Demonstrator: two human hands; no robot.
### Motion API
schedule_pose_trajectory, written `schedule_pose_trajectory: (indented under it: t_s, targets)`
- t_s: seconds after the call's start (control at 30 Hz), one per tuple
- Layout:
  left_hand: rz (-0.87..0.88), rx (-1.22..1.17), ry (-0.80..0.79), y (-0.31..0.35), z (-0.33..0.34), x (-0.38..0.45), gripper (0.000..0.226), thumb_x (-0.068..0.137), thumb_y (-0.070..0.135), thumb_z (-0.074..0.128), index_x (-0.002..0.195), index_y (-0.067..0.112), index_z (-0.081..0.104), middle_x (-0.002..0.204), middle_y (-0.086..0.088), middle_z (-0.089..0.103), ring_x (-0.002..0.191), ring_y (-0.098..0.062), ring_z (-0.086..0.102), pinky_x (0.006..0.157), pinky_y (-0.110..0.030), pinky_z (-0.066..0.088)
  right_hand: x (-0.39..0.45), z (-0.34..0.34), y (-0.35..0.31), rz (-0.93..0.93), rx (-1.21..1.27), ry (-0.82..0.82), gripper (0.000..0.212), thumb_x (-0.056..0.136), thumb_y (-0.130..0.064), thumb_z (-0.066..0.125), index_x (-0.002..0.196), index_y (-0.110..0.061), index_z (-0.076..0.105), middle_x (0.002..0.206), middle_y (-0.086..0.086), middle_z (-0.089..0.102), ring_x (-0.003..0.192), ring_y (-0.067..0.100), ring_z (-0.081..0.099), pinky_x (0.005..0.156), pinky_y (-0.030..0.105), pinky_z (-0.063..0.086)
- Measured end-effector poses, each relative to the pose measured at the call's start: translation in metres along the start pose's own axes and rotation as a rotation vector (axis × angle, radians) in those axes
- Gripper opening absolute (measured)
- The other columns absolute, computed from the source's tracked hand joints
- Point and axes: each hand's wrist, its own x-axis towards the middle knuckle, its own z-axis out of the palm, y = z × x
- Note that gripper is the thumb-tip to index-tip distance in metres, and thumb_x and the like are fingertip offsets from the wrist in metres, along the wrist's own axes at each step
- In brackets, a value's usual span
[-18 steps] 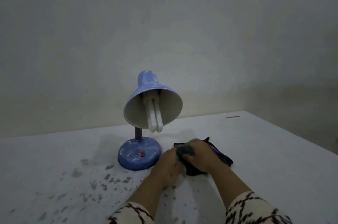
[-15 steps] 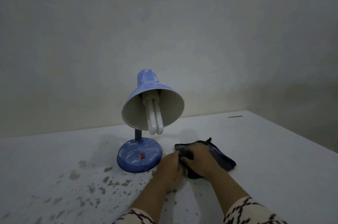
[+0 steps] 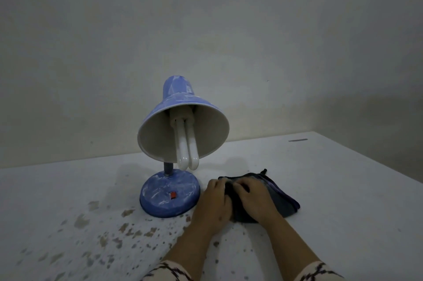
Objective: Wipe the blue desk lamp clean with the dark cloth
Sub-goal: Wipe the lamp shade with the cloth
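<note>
The desk lamp [image 3: 180, 106] is blue with pale whitish streaks; its shade is cream inside, its 2 tubes [image 3: 187, 147] white, its switch [image 3: 173, 195] red. The cloth [image 3: 278, 198] is dark grey with purple edges. The tabletop [image 3: 320, 177] is white with brown-grey specks. The sleeves [image 3: 319, 272] are cream with dark zigzag lines.

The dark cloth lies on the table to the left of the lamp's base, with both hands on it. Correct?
Not quite. The head view shows the dark cloth to the right of the lamp's base, not the left. It does lie on the table, under the left hand and right hand.
</note>
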Motion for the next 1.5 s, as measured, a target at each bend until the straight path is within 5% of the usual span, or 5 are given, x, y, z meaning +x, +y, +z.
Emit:
schedule_pose_trajectory:
  t_s: [0.4, 0.67, 0.83, 1.13, 1.5]
  targets:
    - [-0.023, -0.305, 0.006, 0.036, -0.003, -0.006, 0.049, 0.099, 0.021, 0.034, 0.147, 0.024, 0.022, 0.143, 0.004, 0.039, 0.131, -0.014, 0.040, 0.107, -0.019, 0.029, -0.015, -0.020, -0.010, 0.104, 0.414, 0.085, 0.015, 0.091, -0.015, 0.053, 0.086, -0.015, 0.068, 0.085, -0.001, 0.067, 0.078, 0.009, 0.062, 0.061, 0.009, 0.046]
    - [0.058, -0.398, 0.023, 0.079, -0.010, -0.006, 0.050, 0.094, 0.007, 0.037, 0.143, 0.017, 0.031, 0.148, -0.001, 0.038, 0.135, -0.012, 0.037, 0.114, -0.026, 0.028, -0.018, -0.047, -0.021, 0.031, 0.408, 0.140, 0.017, 0.091, -0.015, 0.049, 0.090, -0.022, 0.065, 0.100, 0.004, 0.065, 0.095, 0.019, 0.062, 0.085, 0.032, 0.051]
    - [0.165, -0.381, 0.029, 0.114, -0.024, -0.011, 0.048, 0.096, 0.015, 0.037, 0.143, 0.021, 0.028, 0.145, 0.000, 0.034, 0.123, -0.003, 0.034, 0.104, -0.020, 0.029, -0.024, -0.071, -0.044, 0.018, 0.522, 0.146, 0.018, 0.095, -0.016, 0.044, 0.091, -0.014, 0.061, 0.093, 0.010, 0.067, 0.082, 0.021, 0.065, 0.070, 0.032, 0.053]
    - [0.169, -0.067, -0.064, 0.174, -0.067, -0.013, 0.061, 0.096, 0.026, 0.037, 0.149, 0.015, 0.010, 0.157, -0.008, 0.016, 0.142, -0.024, 0.025, 0.112, -0.035, 0.027, -0.017, -0.100, -0.074, 0.078, 0.840, 0.186, 0.015, 0.095, -0.013, 0.045, 0.091, -0.012, 0.059, 0.085, 0.011, 0.065, 0.074, 0.024, 0.063, 0.063, 0.033, 0.052]
    - [0.350, 0.156, 0.129, 0.232, -0.170, -0.031, 0.045, 0.095, 0.024, 0.043, 0.139, 0.013, 0.037, 0.146, -0.006, 0.039, 0.132, -0.020, 0.040, 0.099, -0.025, 0.032, 0.008, -0.104, -0.126, 0.058, 0.920, 0.219, 0.020, 0.093, -0.020, 0.053, 0.101, -0.003, 0.057, 0.099, 0.019, 0.062, 0.089, 0.034, 0.060, 0.078, 0.045, 0.051]
